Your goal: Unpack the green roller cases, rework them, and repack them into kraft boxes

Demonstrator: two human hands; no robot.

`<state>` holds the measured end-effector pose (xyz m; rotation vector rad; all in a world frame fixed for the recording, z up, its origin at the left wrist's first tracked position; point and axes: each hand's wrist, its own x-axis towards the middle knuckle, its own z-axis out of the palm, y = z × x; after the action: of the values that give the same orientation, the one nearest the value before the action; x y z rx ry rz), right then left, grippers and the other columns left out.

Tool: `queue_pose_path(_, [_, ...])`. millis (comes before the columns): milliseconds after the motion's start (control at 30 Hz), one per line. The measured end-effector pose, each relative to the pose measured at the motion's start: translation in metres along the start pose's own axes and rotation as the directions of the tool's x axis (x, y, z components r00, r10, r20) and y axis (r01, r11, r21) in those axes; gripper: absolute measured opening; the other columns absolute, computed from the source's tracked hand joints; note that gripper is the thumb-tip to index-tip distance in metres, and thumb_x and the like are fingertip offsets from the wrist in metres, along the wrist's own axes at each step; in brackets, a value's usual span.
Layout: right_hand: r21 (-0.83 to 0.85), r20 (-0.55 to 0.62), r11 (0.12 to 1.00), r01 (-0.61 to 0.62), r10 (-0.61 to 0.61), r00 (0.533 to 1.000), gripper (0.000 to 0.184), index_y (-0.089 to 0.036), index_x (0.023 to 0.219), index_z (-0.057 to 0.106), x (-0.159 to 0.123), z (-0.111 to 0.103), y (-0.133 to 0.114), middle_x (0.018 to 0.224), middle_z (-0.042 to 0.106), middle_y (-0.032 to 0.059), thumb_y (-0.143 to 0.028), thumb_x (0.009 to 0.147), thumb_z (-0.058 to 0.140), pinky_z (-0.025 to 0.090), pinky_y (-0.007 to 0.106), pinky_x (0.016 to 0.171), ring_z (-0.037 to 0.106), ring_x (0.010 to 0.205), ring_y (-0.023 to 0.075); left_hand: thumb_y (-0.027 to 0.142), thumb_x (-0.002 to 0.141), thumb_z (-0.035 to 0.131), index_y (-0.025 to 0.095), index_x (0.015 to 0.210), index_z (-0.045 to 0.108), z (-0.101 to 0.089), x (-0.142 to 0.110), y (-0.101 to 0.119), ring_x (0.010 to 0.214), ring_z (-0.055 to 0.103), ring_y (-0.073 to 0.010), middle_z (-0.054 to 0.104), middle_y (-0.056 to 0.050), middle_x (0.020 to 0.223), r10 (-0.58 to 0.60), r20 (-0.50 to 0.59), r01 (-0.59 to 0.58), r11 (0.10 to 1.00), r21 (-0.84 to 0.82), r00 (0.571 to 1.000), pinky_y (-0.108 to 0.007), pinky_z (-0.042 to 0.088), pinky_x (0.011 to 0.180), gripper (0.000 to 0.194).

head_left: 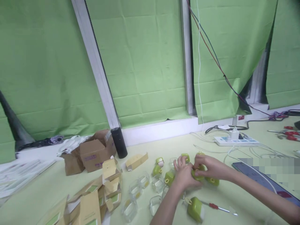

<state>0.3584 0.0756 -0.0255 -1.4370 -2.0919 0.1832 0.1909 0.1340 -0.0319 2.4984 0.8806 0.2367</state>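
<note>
In the head view, the right hand (207,165) pinches a green case (198,177) over the desk (168,150); the left hand (185,173), close beside, has an unclear grip, perhaps steadying it. From them, clear shells (158,184) lie toward nine o'clock, a screwdriver (213,206) at five, probably for easy reach.

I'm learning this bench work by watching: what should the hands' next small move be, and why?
Probably to ease the green case at the right hand a little toward the person. That hand is already at it, the left hand is close beside it, and other cases crowd around. How firm the grip is, I can't tell.
</note>
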Motion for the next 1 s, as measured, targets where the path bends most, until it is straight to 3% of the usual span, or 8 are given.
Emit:
queue_pose_path(133, [0.002, -0.115, 1.0, -0.023, 0.023, 0.993, 0.029, -0.022, 0.076, 0.056, -0.011, -0.008, -0.005, 0.075, 0.061, 0.004, -0.041, 0.093, 0.043, 0.047, 0.033, 0.069, 0.059, 0.073, 0.0197, 0.05, 0.054, 0.074, 0.021, 0.102, 0.063, 0.004, 0.002, 0.0, 0.139, 0.013, -0.0369, 0.034, -0.013, 0.143, -0.01, -0.056, 0.007, 0.999, -0.038, 0.998, -0.056, 0.001, 0.112, 0.057])
queue_pose_path(333, [-0.069, -0.358, 0.971, -0.231, 0.192, 0.914, 0.029, -0.021, 0.085, 0.051, -0.014, -0.042, 0.017, 0.084, 0.057, 0.0081, -0.044, 0.095, 0.035, 0.046, 0.036, 0.07, 0.056, 0.079, 0.0232, 0.04, 0.05, 0.079, 0.022, 0.096, 0.063, -0.007, -0.008, 0.011, 0.135, 0.021, -0.0353, 0.04, -0.011, 0.137, -0.027, -0.171, -0.006, 0.982, -0.189, 0.985, -0.05, 0.006, 0.112, 0.052])
queue_pose_path(533, [-0.154, -0.193, 0.947, -0.282, 0.251, 0.949, 0.032, -0.018, 0.079, 0.061, -0.028, -0.021, 0.022, 0.082, 0.062, 0.0101, -0.036, 0.092, 0.037, 0.048, 0.039, 0.066, 0.06, 0.072, 0.0244, 0.038, 0.071, 0.066, 0.018, 0.115, 0.047, -0.04, -0.04, 0.014, 0.104, 0.059, -0.0238, 0.062, -0.013, 0.114, -0.104, -0.246, -0.049, 0.838, -0.544, 0.964, -0.035, 0.047, 0.086, 0.052])
queue_pose_path(633, [-0.142, -0.07, 0.972, -0.185, 0.177, 0.982, 0.029, -0.021, 0.096, 0.064, -0.044, -0.006, -0.002, 0.099, 0.063, 0.0098, -0.035, 0.093, 0.039, 0.047, 0.037, 0.076, 0.061, 0.088, 0.0238, 0.042, 0.082, 0.052, 0.016, 0.117, 0.044, -0.045, -0.083, 0.004, 0.104, 0.06, -0.0237, 0.062, -0.015, 0.114, -0.166, -0.266, -0.054, 0.748, -0.661, 0.95, -0.032, 0.049, 0.08, 0.044])
queue_pose_path(700, [-0.132, 0.064, 0.985, -0.108, 0.118, 0.991, 0.021, -0.024, 0.091, 0.065, -0.057, 0.006, -0.017, 0.093, 0.064, 0.0059, -0.037, 0.089, 0.049, 0.048, 0.032, 0.071, 0.062, 0.083, 0.0222, 0.042, 0.08, 0.055, 0.016, 0.115, 0.047, -0.042, -0.118, -0.004, 0.105, 0.059, -0.0256, 0.063, -0.015, 0.114, -0.206, -0.268, -0.04, 0.72, -0.693, 0.941, -0.035, 0.047, 0.082, 0.044])
queue_pose_path(833, [-0.156, 0.256, 0.984, -0.081, 0.12, 0.959, 0.019, -0.023, 0.078, 0.061, -0.081, 0.03, -0.026, 0.082, 0.064, 0.0032, -0.031, 0.089, 0.047, 0.046, 0.03, 0.061, 0.062, 0.071, 0.0203, 0.033, 0.073, 0.066, 0.021, 0.114, 0.051, -0.04, -0.163, -0.019, 0.102, 0.057, -0.0258, 0.062, -0.01, 0.114, -0.292, -0.283, 0.084, 0.816, -0.572, 0.914, -0.039, 0.043, 0.089, 0.046])
queue_pose_path(933, [-0.176, 0.189, 0.967, -0.186, 0.218, 0.957, 0.021, -0.023, 0.074, 0.055, -0.093, 0.033, -0.021, 0.069, 0.061, 0.0, -0.026, 0.089, 0.041, 0.043, 0.027, 0.054, 0.058, 0.058, 0.0164, 0.03, 0.073, 0.063, 0.02, 0.112, 0.05, -0.051, -0.158, -0.04, 0.1, 0.058, -0.0247, 0.06, -0.009, 0.114, -0.333, -0.413, 0.182, 0.914, -0.363, 0.848, -0.039, 0.044, 0.089, 0.042])
queue_pose_path(1000, [-0.126, 0.036, 0.95, -0.284, 0.291, 0.956, 0.017, -0.024, 0.071, 0.054, -0.098, 0.028, -0.021, 0.06, 0.059, -0.0023, -0.031, 0.085, 0.048, 0.042, 0.025, 0.048, 0.054, 0.05, 0.015, 0.025, 0.07, 0.065, 0.017, 0.109, 0.051, -0.064, -0.143, -0.06, 0.1, 0.059, -0.0253, 0.061, -0.01, 0.11, -0.343, -0.47, 0.217, 0.928, -0.302, 0.814, -0.039, 0.045, 0.088, 0.042])
